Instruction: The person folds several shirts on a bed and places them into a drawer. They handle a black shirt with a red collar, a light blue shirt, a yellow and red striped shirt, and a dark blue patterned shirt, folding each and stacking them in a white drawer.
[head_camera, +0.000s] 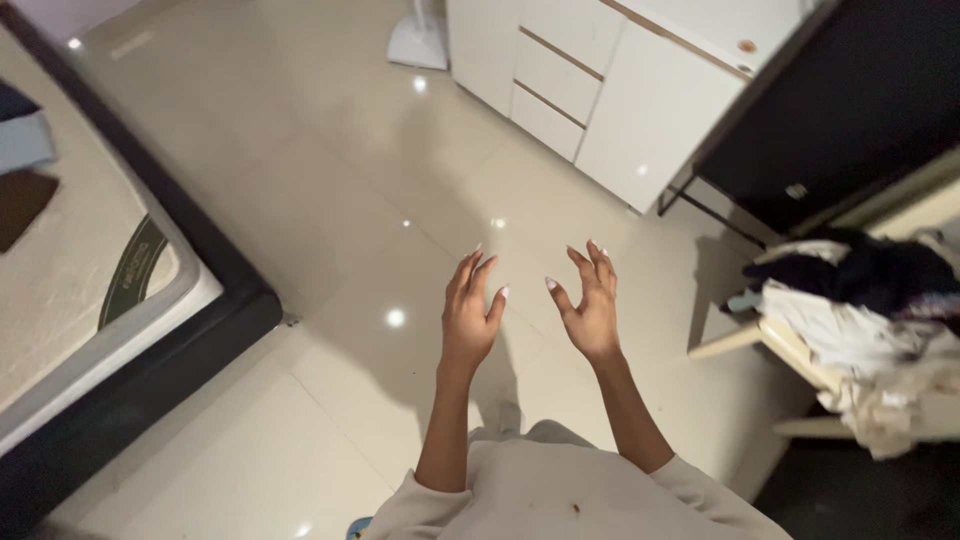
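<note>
Nearest the lens, a pale beige garment (560, 495) across the lower edge, two bare forearms rising out of its sleeves. Left hand (470, 315) raised and open, fingers spread and slightly curled, palm turned toward the other hand, gripping nothing. Right hand (590, 310) just beside it, likewise open, thumb out, fingers loosely bent, touching nothing. Both hands apart from each other by a narrow gap, held in the air above a glossy cream tiled floor (330, 210) dotted with small bright reflections of ceiling lights. Well to the left of the left hand, a bed with a dark frame (215, 320) and a bare off-white mattress (70, 250), a few folded pieces of blue and brown cloth lying at its far edge. Well to the right of the right hand, a heap of clothes (860, 320), white, cream and black, piled on a light wooden chair or rack; exact kind of furniture hard to tell. Beyond the fingertips, farther away, a white cabinet (600, 90) with three drawers and a door, and beside it a dark panel (850, 100) on thin metal legs. Farther off past the left hand, the white base of a stand (418, 40) on the floor.
</note>
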